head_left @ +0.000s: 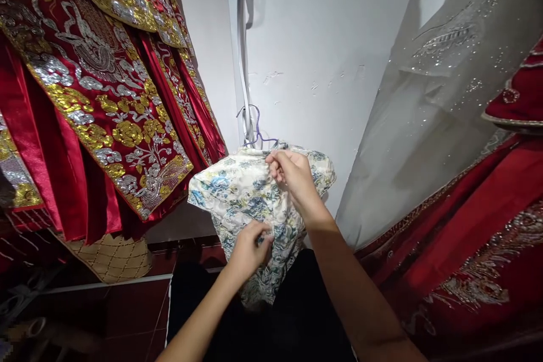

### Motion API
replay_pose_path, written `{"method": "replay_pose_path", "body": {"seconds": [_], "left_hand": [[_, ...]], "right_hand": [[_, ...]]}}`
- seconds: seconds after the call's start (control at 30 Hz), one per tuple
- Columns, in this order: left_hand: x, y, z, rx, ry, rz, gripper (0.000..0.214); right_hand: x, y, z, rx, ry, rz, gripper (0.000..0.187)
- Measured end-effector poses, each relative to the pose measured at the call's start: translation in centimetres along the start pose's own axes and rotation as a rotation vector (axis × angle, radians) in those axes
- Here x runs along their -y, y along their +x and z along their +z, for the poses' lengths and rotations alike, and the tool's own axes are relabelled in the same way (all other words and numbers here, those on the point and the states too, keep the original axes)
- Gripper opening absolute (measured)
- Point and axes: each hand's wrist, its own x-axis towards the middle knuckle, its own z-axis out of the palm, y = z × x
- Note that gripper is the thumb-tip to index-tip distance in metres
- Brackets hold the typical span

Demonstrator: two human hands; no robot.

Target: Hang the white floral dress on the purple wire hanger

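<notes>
A short-sleeved floral shirt (237, 181), cream with blue and green flowers, hangs from a thin purple hanger (257, 129). My right hand (294, 175) is closed in a pinch at the upper front edge, just below the collar. Lower on the same front, my left hand (251, 246) has its fingers curled, with thumb and forefinger pinched at the middle edge of the cloth. The fingertips partly cover what they grip. Below, the shirt's hem hangs between my dark-clothed legs.
A white metal rail (241, 56) by the wall holds the hanger. Red garments with gold and silver embroidery (127, 130) hang at left. On the right are a sheer sequined white dress (407, 124) and red beaded garments (466, 203). Dark red tiles (136, 308) cover the floor.
</notes>
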Motion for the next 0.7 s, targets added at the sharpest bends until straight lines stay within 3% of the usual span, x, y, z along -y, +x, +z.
{"method": "replay_pose_path", "body": {"seconds": [0.17,0.3,0.37,0.53,0.63,0.7], "left_hand": [[-5.4,7.6,-5.8,-0.258,-0.04,0.197,0.043],[-8.3,11.4,-8.4,-0.219,0.242,0.395,0.016],[-8.5,11.7,-8.9,-0.209,0.346,0.441,0.015],[-7.2,10.1,-8.3,-0.334,0.427,0.438,0.012],[-6.7,9.8,-8.7,-0.461,0.382,0.401,0.012],[-6.3,10.2,-10.0,-0.594,0.353,0.359,0.013]], "right_hand": [[0.2,-1.5,0.2,0.085,-0.147,-0.076,0.022],[0.1,-1.4,0.7,0.069,-0.169,-0.118,0.022],[-1.0,-1.7,0.9,0.017,-0.181,-0.105,0.022],[-4.8,-3.2,1.6,-0.062,-0.234,0.023,0.029],[-6.6,-3.6,1.8,-0.065,-0.283,0.059,0.025],[-7.6,-3.8,1.7,-0.035,-0.279,0.1,0.022]]}}
